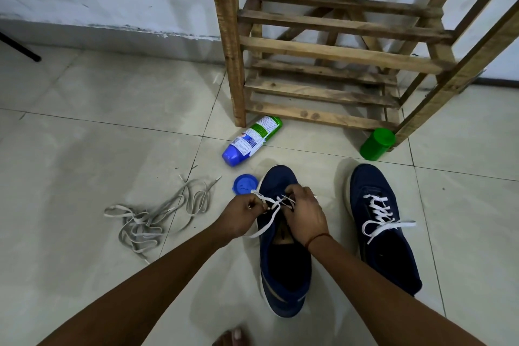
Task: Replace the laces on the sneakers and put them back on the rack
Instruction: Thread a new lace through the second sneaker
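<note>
Two hands mid-lacing on the nearer sneaker, one shoe already done.

Left hand [244,212] pinches the white lace [265,226] in closed fingers while the right hand [304,215] grips the other end over the eyelets of the left sneaker [283,270], laced only at the toe end by the look of it. Beside it the right sneaker [384,227] is fully laced and tied. Old grey laces [151,219] lie discarded on the floor tiles [84,149]; the wooden rack [337,50] stands bare, both shoes still to return.
</note>
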